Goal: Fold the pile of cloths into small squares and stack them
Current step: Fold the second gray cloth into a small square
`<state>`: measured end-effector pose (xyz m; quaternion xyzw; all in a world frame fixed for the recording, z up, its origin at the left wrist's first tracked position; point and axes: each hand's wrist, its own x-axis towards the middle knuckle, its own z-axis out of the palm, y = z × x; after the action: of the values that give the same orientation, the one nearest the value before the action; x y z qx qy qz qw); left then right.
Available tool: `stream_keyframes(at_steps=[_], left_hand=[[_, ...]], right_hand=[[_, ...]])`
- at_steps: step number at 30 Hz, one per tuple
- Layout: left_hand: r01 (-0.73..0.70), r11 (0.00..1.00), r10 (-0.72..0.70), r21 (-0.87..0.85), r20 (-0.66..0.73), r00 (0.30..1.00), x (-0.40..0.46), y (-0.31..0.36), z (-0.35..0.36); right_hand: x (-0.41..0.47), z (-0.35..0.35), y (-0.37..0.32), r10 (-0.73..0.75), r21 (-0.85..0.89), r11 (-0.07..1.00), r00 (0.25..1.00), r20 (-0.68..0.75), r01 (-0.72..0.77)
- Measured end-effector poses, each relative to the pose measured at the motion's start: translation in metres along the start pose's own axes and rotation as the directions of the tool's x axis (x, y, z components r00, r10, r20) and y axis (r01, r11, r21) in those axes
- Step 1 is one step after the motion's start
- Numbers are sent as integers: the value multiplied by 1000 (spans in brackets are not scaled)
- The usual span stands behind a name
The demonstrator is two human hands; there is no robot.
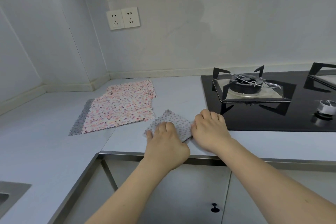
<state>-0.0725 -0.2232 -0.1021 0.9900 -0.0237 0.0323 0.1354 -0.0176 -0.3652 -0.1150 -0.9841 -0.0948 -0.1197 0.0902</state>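
Your left hand (166,139) and right hand (209,129), fingers curled onto the small grey dotted cloth (172,121) near the tabletop (45,151) edge, should press its fold flat, edges aligned.

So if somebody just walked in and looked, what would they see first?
Probably the two hands in the middle, near the front edge of the counter: the left hand and the right hand both press on a small folded grey cloth. Just behind and to the left lies a pile of pink flowery cloths, spread flat. On the right is a black gas stove with nothing on its burner.
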Motion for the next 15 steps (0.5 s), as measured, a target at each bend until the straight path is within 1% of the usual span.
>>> stream_keyframes(at_steps=[3,6,8,10,11,12,13,15], left_hand=[[-6,998,13,-65,103,995,-2,-2,-10],[-31,991,61,-132,229,971,-3,-6,-23],[2,956,80,-293,266,961,-4,-15,-31],[53,864,66,-501,217,974,-4,-24,-33],[44,840,56,-541,166,985,-3,-27,-31],[17,847,52,-532,114,992,-4,-29,-27],[-19,873,58,-487,66,996,-5,-30,-23],[-106,934,112,-342,-3,994,-4,-31,-15]], right_hand=[[0,-1,1,-6,3,1000,1000,3,6],[0,-2,1,-7,12,1000,1000,-3,7],[-1,-1,2,-17,40,999,1000,-20,18],[-2,-2,2,-47,103,993,997,-56,52],[-3,-3,2,-70,139,987,995,-75,80],[-4,-5,1,-103,170,979,991,-89,117],[-4,-7,1,-144,193,968,985,-97,160],[-5,-8,1,-210,204,953,974,-83,223]])
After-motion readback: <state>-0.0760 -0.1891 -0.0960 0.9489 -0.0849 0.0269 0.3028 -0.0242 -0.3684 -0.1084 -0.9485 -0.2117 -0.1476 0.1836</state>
